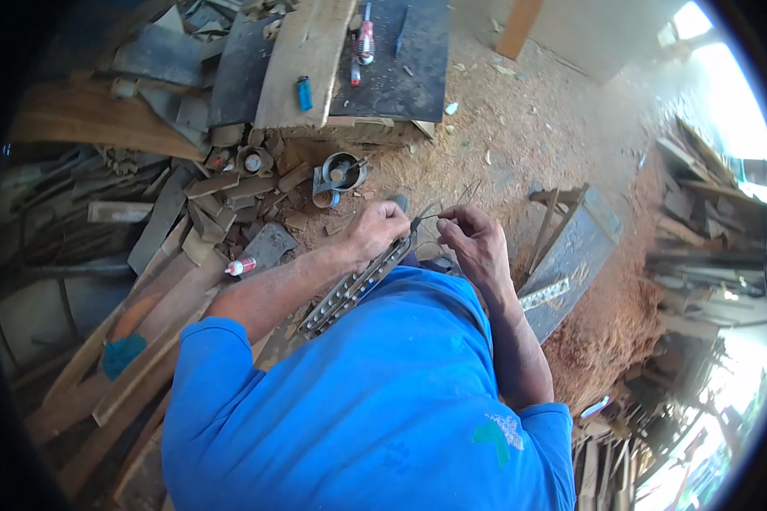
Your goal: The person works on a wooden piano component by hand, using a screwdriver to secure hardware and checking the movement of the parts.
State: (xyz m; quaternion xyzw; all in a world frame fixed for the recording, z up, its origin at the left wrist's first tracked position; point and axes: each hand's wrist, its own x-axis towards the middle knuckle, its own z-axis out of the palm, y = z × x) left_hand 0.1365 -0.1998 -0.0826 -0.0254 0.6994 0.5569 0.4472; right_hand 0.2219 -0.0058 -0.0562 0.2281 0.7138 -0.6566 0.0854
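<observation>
My left hand (380,230) is closed at the upper end of a pair of long narrow LED strips (343,300), which slant down to the left along my body. Rows of pale round dots run along them. A dark cable (415,225) comes out beside my left fingers and splits into thin wires (458,201) that loop upward. My right hand (475,244) pinches one thin wire between thumb and forefinger, a little right of the cable. My left fingertips are partly hidden, so their exact grip on the strip end is unclear.
A dark bench (422,81) ahead bears a wide board (302,43), a blue lighter (304,94) and a screwdriver (366,43). A metal cup (355,177) stands below it. Wood scraps (222,200) crowd the left. Another dotted strip (544,294) lies on a low stool (575,255); sawdust (609,341) is heaped beyond.
</observation>
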